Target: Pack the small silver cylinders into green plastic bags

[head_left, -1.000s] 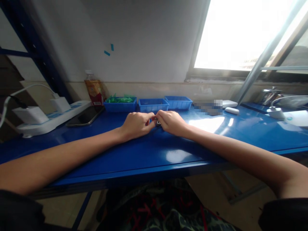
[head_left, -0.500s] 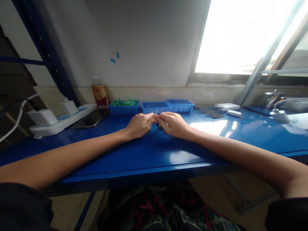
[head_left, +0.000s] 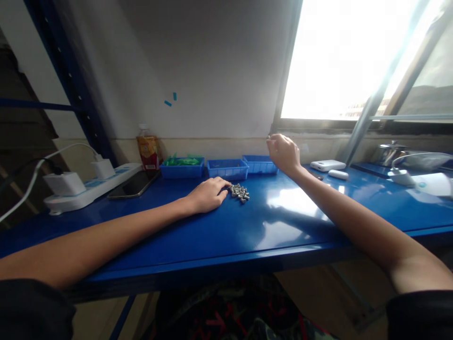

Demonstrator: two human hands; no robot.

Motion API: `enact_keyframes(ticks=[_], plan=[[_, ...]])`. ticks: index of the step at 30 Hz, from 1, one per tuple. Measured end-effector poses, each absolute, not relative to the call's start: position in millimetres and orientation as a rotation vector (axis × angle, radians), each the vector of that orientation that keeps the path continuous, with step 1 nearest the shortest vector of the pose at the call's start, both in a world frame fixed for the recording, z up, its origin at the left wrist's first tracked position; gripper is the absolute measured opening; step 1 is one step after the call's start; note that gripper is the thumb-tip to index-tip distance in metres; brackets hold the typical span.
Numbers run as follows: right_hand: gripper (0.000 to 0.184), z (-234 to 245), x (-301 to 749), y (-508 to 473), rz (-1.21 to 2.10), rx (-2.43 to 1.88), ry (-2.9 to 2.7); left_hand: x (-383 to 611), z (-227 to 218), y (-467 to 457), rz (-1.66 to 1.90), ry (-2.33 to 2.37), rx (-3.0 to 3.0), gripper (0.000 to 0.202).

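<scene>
A small heap of silvery screws [head_left: 239, 192] lies on the blue table. Beside it, my left hand [head_left: 209, 194] rests on the tabletop, thumb and fingers apart, its fingertips at the heap's left edge. My right hand [head_left: 284, 152] is raised over the right-hand blue bin [head_left: 260, 165], fingers pinched together. A tiny bit of metal that looks like a screw [head_left: 268, 137] shows at its fingertips. In the middle stands another blue bin [head_left: 227, 170], its contents hard to make out. Green pieces [head_left: 182, 161] fill the left blue bin [head_left: 182, 172].
At the left lie a power strip [head_left: 79, 194] with chargers plugged in and a dark phone [head_left: 134, 184]. A drink bottle [head_left: 149, 150] stands by the wall. On the right are a white power bank [head_left: 328, 165], a small white case [head_left: 338, 174] and a metal pot [head_left: 388, 153].
My hands were together over the heap; now they are apart. The right hand has risen up and right with the small metal piece, and the left has opened, uncovering the screws.
</scene>
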State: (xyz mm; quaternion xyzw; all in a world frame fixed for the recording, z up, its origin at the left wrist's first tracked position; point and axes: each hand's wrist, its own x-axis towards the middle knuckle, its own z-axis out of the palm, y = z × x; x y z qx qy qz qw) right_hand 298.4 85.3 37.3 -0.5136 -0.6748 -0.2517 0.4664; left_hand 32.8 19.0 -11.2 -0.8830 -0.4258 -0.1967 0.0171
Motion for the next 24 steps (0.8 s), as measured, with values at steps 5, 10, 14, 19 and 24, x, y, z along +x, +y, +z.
enact_keyframes(ticks=[5,10,14,19,24], plan=[[0.043,2.2,309.2,101.1,-0.57,-1.776,-1.968,32.9,-10.3,18.2,-0.705,-1.307,-2.729,0.03],[0.037,2.3,277.0,68.0,-0.627,-1.433,-2.082,32.4,-10.7,16.9,-0.849,-1.251,-2.783,0.024],[0.025,8.9,239.7,29.1,-0.556,-1.091,-2.312,31.8,-12.0,16.4,-1.065,-1.117,-2.755,0.032],[0.027,0.1,222.1,16.4,-0.467,-0.883,-2.463,31.8,-12.2,13.0,-1.145,-0.968,-2.704,0.034],[0.028,-6.2,225.1,26.6,-0.284,-0.804,-2.397,32.6,-10.7,8.8,-1.141,-0.886,-2.69,0.031]])
